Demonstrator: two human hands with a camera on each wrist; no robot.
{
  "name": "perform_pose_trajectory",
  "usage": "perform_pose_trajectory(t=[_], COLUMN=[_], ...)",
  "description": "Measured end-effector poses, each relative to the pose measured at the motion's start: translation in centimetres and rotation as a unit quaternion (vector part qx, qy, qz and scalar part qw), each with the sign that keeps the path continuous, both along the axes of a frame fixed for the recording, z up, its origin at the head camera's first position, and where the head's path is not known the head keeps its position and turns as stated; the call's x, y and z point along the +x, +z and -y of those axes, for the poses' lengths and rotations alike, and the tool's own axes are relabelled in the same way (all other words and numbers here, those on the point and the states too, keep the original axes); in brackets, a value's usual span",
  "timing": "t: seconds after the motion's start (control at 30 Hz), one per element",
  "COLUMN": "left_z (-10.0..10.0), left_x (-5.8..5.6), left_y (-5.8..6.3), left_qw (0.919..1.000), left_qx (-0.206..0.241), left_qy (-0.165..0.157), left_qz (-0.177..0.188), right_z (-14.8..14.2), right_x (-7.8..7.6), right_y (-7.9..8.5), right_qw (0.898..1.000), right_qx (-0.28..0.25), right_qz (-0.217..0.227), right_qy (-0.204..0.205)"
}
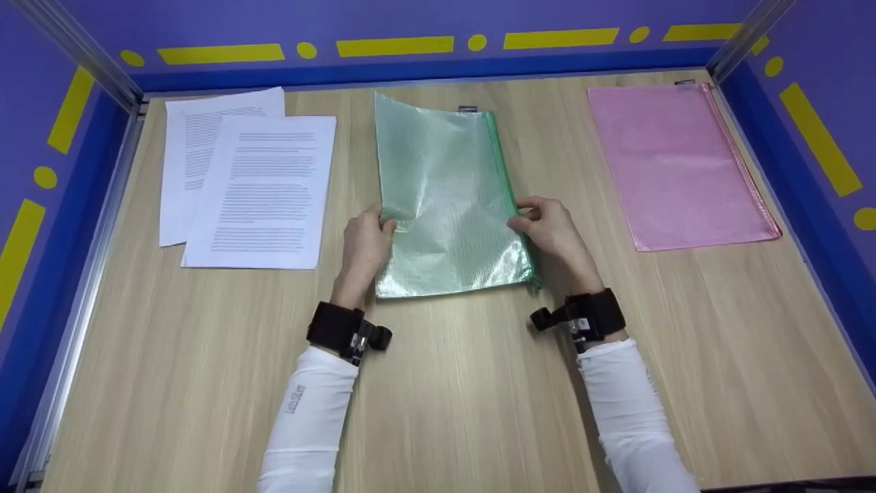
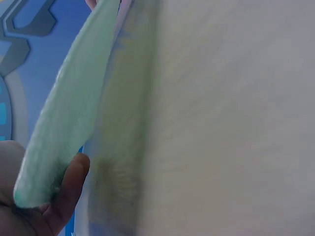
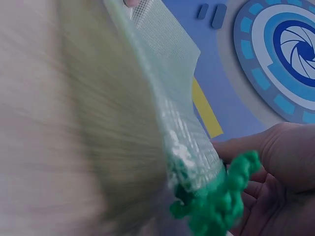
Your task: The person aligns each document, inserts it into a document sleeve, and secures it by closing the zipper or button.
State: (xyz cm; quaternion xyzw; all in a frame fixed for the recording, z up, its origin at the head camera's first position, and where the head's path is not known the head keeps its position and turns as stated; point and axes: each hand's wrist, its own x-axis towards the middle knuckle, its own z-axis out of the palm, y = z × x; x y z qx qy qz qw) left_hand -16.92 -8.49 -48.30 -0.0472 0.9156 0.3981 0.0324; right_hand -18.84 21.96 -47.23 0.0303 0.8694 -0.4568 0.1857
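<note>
Between my two hands is a green translucent zipper pouch (image 1: pixel 445 198), its zipper edge on the right and a small dark tab at the top. My left hand (image 1: pixel 367 243) pinches its left edge, thumb on the upper face. On the opposite side my right hand (image 1: pixel 551 226) pinches the zipper edge between thumb and fingers. In the left wrist view the pouch (image 2: pixel 74 108) stands raised off the table, gripped by the hand (image 2: pixel 64 196). A green zipper end (image 3: pixel 221 196) dangles near my right hand (image 3: pixel 280 172) in the right wrist view.
Two printed paper sheets (image 1: pixel 263 198) overlap at the left of the wooden table (image 1: pixel 452 397). A pink zipper pouch (image 1: pixel 684 164) lies at the right. Blue panels (image 1: pixel 383 17) with yellow marks wall in the back and sides.
</note>
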Motion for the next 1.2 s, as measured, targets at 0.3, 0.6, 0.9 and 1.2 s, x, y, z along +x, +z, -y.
perform_pose_trajectory(t=[0.3, 0.6, 0.9, 1.2], left_z=[0.5, 0.9, -1.5, -2.0], left_x=[-0.6, 0.3, 2.8, 3.4], left_y=[-0.2, 0.7, 1.7, 0.8], left_qw=[0.9992, 0.9975, 0.9746, 0.9522], left_qx=[-0.010, -0.051, -0.146, -0.188], left_qy=[0.020, -0.013, -0.169, -0.238], left_qz=[0.032, 0.046, 0.014, 0.038], right_z=[0.5, 0.3, 0.4, 0.8], right_x=[-0.1, 0.5, 1.5, 1.7], right_y=[-0.3, 0.5, 1.6, 1.2], right_qw=[1.000, 0.994, 0.962, 0.951], right_qx=[0.016, 0.080, 0.184, 0.212], right_qz=[0.004, -0.051, -0.079, -0.033], right_qy=[-0.008, 0.045, 0.184, 0.223])
